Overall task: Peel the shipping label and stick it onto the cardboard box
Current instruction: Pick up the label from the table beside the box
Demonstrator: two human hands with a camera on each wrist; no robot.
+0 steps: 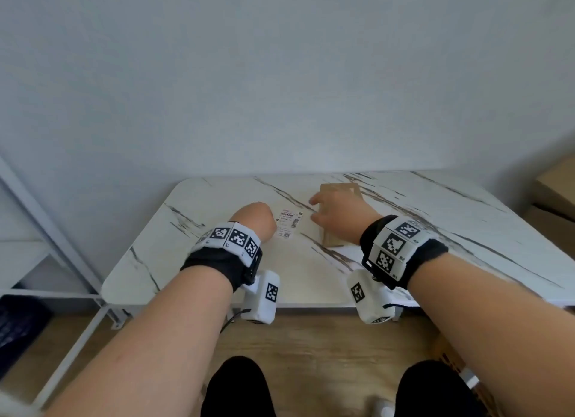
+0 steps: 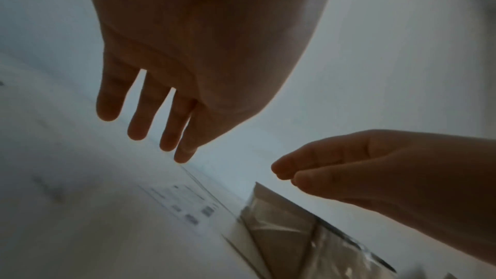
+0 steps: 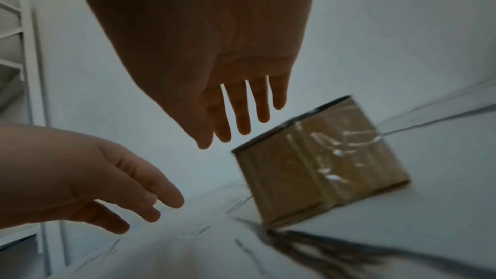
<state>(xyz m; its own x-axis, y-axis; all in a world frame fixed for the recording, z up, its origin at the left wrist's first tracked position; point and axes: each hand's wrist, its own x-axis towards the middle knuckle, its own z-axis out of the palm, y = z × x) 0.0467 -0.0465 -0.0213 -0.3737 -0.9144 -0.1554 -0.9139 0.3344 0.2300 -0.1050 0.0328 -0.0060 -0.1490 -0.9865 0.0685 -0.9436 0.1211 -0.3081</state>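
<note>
A white printed shipping label (image 1: 287, 225) lies flat on the marble-patterned table (image 1: 217, 276), between my two hands. A small brown cardboard box (image 1: 330, 241), sealed with clear tape, stands just right of it. My left hand (image 1: 258, 218) hovers at the label's left edge with its fingers straight and holds nothing. My right hand (image 1: 333, 211) is spread above the box and covers most of its top, also holding nothing. The left wrist view shows the left hand (image 2: 166, 114), the label (image 2: 182, 205) and the box (image 2: 289, 232). The right wrist view shows the right hand (image 3: 241, 109) above the box (image 3: 322, 167).
A white metal shelf rack (image 1: 46, 230) stands left of the table. Larger cardboard boxes (image 1: 557, 198) sit at the right, and another one (image 1: 451, 354) is on the wooden floor. The wall runs right behind the table's far edge.
</note>
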